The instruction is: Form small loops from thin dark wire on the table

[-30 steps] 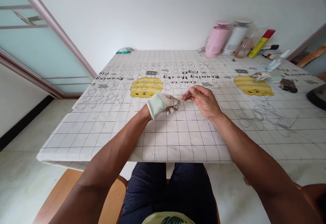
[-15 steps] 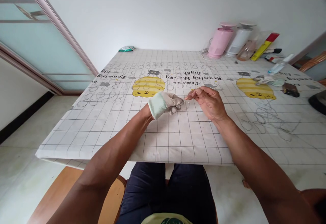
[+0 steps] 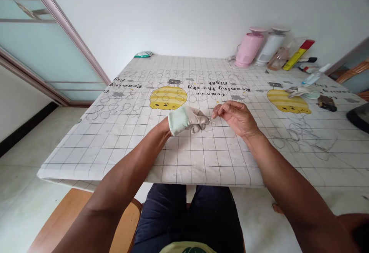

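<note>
Above a grid-patterned tablecloth (image 3: 201, 157), a gloved left hand (image 3: 191, 120) and a bare right hand (image 3: 236, 118) face each other around a thin wire (image 3: 211, 121).
The wire juts rightward from the left hand's fingertips, which pinch it; its bright, straight part lies nearly crosswise to the person, dipping slightly toward its right end, and a faint curve seems to loop below it. The left hand is the nearer one — touching — while the right fingertips, bunched together, sit just beside that right end and a little farther from the person. Whether they grip any wire, I cannot tell. Beyond the left hand, rows of thin loops (image 3: 99, 111) lie on the cloth.
</note>
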Demonstrator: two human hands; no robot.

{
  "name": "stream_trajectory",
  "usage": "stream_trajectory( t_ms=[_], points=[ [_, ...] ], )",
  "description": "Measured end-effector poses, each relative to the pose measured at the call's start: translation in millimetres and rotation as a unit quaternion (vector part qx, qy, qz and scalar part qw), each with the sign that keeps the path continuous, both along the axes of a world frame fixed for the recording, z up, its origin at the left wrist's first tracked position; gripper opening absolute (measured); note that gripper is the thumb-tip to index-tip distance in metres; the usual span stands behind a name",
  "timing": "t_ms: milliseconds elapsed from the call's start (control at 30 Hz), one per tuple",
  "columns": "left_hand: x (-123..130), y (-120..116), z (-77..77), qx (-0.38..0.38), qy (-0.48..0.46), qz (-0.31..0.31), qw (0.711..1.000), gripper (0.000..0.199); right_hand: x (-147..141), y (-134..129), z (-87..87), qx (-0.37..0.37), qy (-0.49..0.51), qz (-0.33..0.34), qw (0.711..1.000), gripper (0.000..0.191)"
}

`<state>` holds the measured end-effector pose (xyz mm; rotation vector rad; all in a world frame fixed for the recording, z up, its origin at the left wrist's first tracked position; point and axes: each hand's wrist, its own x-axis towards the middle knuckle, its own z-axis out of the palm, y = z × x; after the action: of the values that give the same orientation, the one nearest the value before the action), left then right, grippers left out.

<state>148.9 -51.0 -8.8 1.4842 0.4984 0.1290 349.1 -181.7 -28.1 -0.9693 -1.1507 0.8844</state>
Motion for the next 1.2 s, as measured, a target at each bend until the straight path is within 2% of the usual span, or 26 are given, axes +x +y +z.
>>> stream_trajectory(
  t_ms=[233,567,667,867,1067,1200],
  points=[
    [-2.3,7.4,-4.2,0.014,-0.018,0.005,1.0,0.021,3.9,1.2,-2.2,-0.02,0.007,0.013,1.0,0.029],
    [-11.0,-1.9,14.9,0.091,0.012,-0.059,0.994,0.013,5.0,-1.9,-1.8,-0.023,0.004,0.072,0.997,0.031],
    [-12.3,-1.6,14.0,0.094,0.009,-0.072,0.993,0.011,5.2,-3.0,-1.2,-0.03,-0.006,0.078,0.996,0.033],
    [-16.6,1.3,14.4,0.106,0.012,-0.068,0.992,0.014,3.9,-3.4,0.0,-0.034,-0.005,0.029,0.999,0.034],
    [-18.4,0.8,15.0,0.112,0.034,-0.105,0.988,0.017,3.7,-5.4,1.0,-0.036,-0.01,0.085,0.996,0.034],
    [-17.8,7.0,6.8,0.121,0.024,-0.082,0.989,0.017,3.5,-3.5,1.5,-0.057,0.006,0.057,0.997,0.034]
  ],
)
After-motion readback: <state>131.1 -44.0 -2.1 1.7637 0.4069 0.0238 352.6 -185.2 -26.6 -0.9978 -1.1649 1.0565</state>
